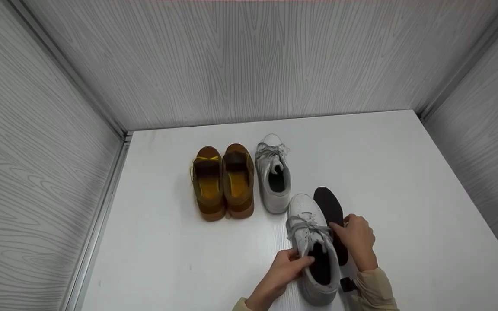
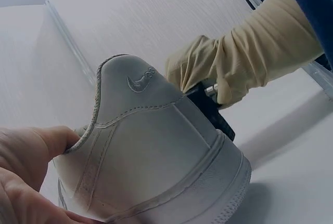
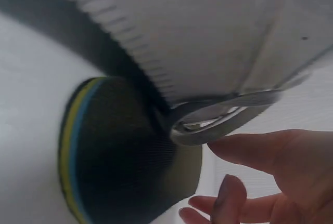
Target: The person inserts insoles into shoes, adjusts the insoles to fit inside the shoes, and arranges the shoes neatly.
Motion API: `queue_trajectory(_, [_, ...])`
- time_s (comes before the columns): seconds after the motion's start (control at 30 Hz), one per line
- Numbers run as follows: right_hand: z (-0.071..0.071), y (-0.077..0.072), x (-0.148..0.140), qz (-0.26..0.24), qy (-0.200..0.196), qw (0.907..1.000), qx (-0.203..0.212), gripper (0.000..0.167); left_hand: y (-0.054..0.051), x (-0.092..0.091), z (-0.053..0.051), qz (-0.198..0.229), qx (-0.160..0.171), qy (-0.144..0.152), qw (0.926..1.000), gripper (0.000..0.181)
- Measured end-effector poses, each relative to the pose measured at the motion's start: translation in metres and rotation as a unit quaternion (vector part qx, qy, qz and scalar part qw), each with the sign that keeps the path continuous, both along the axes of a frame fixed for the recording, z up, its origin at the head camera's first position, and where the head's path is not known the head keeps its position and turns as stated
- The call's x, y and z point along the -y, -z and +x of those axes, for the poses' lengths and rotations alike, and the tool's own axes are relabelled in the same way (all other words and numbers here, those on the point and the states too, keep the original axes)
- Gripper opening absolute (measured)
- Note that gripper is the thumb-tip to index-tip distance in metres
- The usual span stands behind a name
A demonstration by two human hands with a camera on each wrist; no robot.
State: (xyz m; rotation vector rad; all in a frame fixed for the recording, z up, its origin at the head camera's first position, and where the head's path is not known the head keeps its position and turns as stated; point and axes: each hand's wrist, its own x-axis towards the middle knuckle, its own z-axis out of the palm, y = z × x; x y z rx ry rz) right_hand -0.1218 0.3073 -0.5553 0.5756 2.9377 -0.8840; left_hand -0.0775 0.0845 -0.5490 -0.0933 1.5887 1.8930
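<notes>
A white lace-up sneaker (image 1: 305, 207) stands on the table with its toe pointing away. My left hand (image 1: 284, 268) grips its collar at the left side, thumb over the edge into the opening; the left wrist view shows the heel (image 2: 145, 130) and the thumb at the rim. Along the sneaker's right side lies a black insole (image 1: 329, 207), whose edge shows yellow and blue layers in the right wrist view. My right hand (image 1: 356, 236) is at the insole's right edge, fingers apart in the right wrist view, one fingertip by the grey lace loop (image 3: 195, 140).
A second white sneaker (image 1: 270, 190) stands farther back, just left of the held one. Left of it a pair of brown moccasins (image 1: 240, 203) with yellow insides stands side by side. Grey wood-grain panels (image 1: 249, 60) enclose the white table (image 1: 167, 268) at the back and sides.
</notes>
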Motion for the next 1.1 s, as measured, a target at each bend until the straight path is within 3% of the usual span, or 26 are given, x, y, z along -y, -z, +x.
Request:
queue_trajectory(0.23, [-0.006,0.006,0.000,-0.025,0.021,0.9989,0.034,0.047,0.001,-0.003,0.001,0.021,0.002,-0.014,0.9997,0.037])
queue_trajectory(0.5, [-0.009,0.008,-0.002,-0.055,0.029,0.9972,0.042,0.039,0.000,-0.005,0.002,0.027,0.006,-0.025,0.9993,0.038])
queue_trajectory(0.83, [-0.010,0.011,-0.015,-0.071,0.047,0.9961,0.022,0.041,0.002,-0.009,-0.003,0.031,-0.008,-0.023,0.9992,0.042])
queue_trajectory(1.1, [-0.014,0.012,-0.026,-0.074,0.055,0.9957,-0.006,0.040,0.004,-0.024,-0.007,0.036,-0.014,-0.045,0.9982,0.044])
